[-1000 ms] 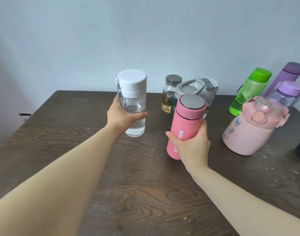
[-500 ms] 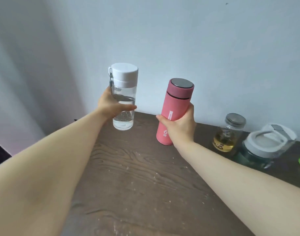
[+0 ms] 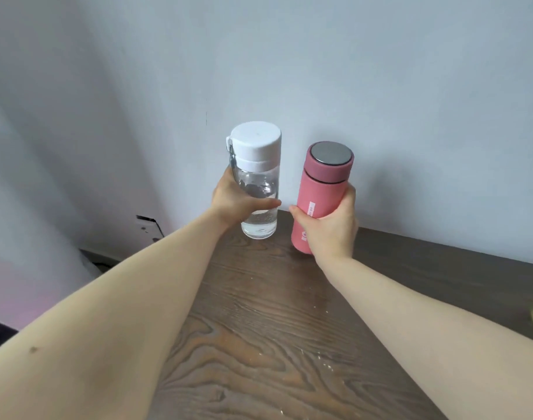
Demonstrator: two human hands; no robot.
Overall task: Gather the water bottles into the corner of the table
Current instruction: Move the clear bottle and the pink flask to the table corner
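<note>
Fingers of your left hand wrap the clear plastic bottle; your right hand grips the matte pink flask at 3 o'clock. Both now sit lower, nearer the grainy wooden surface.

Dark wood-grain bench, matt, with pale swirling figure and small whitish specks scattered across the surface. Clear bottle of transparent, glossy plastic or glass, cannot tell which, catching highlights, part filled with clear liquid. White cap in smooth opaque plastic, satin rather than shiny, with a grey strap or clip at its side. Pink flask in a matt, even coating, no glare on the body, small white printed marks down one side. Flask lid top a brushed grey metal disc, dull sheen. Wall behind painted, flat, matt, pale blue-grey.
</note>
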